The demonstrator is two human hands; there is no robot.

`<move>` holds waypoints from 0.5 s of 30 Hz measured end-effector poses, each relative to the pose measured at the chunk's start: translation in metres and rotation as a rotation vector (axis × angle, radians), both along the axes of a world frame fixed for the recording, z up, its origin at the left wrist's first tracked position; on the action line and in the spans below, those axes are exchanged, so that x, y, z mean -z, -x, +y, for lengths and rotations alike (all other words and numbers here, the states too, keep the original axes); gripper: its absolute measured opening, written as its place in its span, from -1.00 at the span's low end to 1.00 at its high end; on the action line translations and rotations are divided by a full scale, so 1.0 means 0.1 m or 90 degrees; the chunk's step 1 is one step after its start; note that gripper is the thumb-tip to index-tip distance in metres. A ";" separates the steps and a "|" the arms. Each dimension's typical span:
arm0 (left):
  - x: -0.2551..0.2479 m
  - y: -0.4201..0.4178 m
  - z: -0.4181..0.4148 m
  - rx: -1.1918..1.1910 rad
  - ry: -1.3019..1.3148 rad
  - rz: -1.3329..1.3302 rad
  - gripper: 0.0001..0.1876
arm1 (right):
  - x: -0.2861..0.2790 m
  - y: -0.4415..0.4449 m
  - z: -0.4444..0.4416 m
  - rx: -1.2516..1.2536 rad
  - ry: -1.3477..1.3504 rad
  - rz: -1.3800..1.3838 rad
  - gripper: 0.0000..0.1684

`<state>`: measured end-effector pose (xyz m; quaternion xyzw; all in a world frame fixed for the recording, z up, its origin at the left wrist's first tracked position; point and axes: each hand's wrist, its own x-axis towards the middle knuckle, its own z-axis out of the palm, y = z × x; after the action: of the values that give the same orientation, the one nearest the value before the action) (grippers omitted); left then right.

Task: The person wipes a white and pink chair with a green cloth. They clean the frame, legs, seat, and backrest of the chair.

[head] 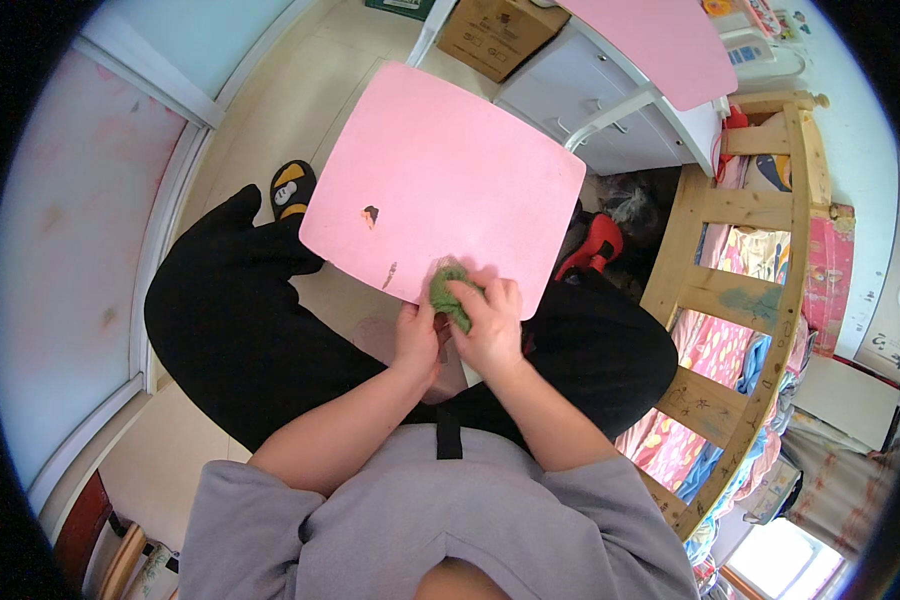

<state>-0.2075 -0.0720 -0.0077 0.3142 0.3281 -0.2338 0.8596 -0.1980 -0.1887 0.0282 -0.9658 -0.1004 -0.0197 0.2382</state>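
A pink chair seat [450, 165] with rounded corners lies before me, between my knees. Its surface carries a dark chipped patch [370, 217] and a smaller dark mark [390, 274] near the front edge. My right hand [493, 322] presses a crumpled green scrubbing cloth [448, 291] on the seat's near edge, fingers curled over it. Beside it, my left hand [418, 337] is at the same edge, thumb up close to the cloth. Its other fingers are mostly hidden, so I cannot tell whether they grip the seat or the cloth.
Metal tubes [611, 116] rise behind the seat, and a pink backrest [660, 45] is at upper right. Beyond stand a cardboard box [499, 34] and white drawers [570, 97]. A wooden bed rail [742, 206] runs along the right, sliding doors [82, 210] along the left.
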 end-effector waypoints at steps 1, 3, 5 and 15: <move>0.00 0.00 -0.01 -0.007 -0.002 0.007 -0.42 | 0.00 -0.05 -0.04 -0.011 -0.010 0.032 -0.46; -0.07 -0.01 -0.02 -0.011 -0.005 0.018 -0.43 | 0.02 -0.47 -0.23 -0.023 -0.002 -0.044 -0.53; -0.11 -0.03 -0.05 -0.009 -0.019 0.041 -0.45 | 0.15 -1.10 -0.69 0.122 0.073 -0.025 -0.53; -0.04 -0.01 -0.06 -0.049 0.017 0.021 -0.56 | 0.37 -1.25 -1.56 0.338 0.002 -0.124 -0.61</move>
<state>-0.2062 -0.0785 -0.0039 0.2859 0.3506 -0.2101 0.8667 -0.0729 -0.3447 -0.0084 -0.9523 0.1336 -0.1737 0.2124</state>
